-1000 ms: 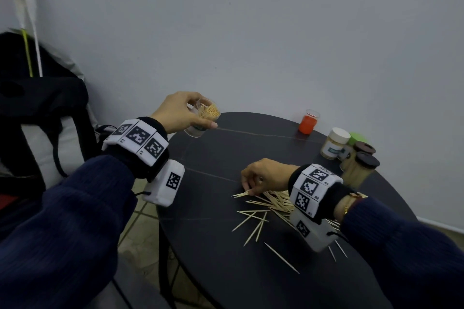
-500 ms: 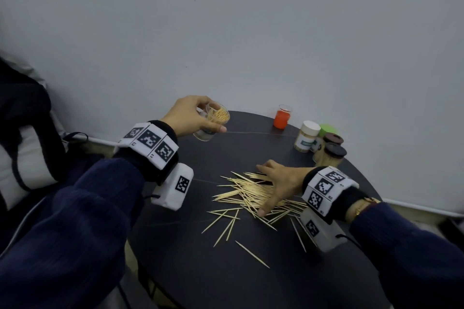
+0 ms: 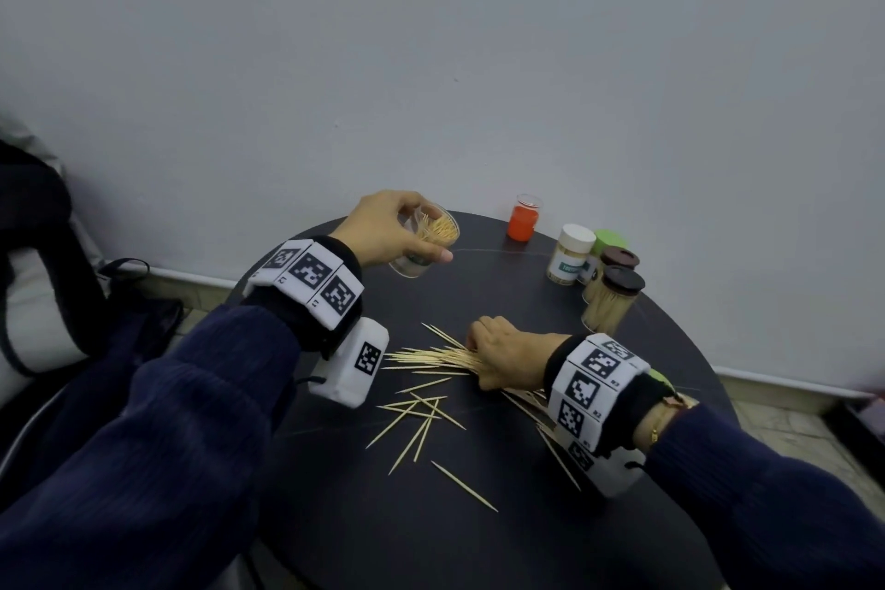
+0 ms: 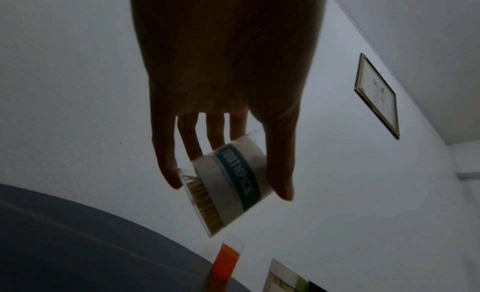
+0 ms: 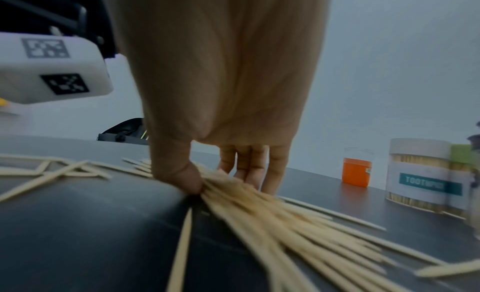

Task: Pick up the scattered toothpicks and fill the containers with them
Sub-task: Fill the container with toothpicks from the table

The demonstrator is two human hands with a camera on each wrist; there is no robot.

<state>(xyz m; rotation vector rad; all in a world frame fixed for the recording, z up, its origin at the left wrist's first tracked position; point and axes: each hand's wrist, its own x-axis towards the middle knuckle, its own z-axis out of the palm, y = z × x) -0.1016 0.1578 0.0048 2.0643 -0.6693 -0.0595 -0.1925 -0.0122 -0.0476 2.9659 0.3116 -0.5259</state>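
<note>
My left hand (image 3: 383,225) grips a clear toothpick container (image 3: 424,240) with a teal "TOOTHPICK" label (image 4: 240,174), held tilted above the far left of the black round table (image 3: 479,541); it is partly filled with toothpicks. My right hand (image 3: 498,357) lies on the table in the middle, its thumb and fingers pinching a bundle of toothpicks (image 5: 249,202) out of the scattered pile (image 3: 426,357). More loose toothpicks (image 3: 421,417) lie in front of that hand and under the wrist.
Along the table's far right edge stand an orange-filled clear cup (image 3: 523,218), a white-lidded toothpick jar (image 3: 570,254), a green-lidded jar (image 3: 609,239) and two dark-lidded jars (image 3: 615,297). A dark bag (image 3: 43,264) sits left of the table. A wall rises just behind.
My right hand went from lying spread over the toothpick pile to closing round a bundle of toothpicks. The left hand kept holding the container; the view shifted rightward.
</note>
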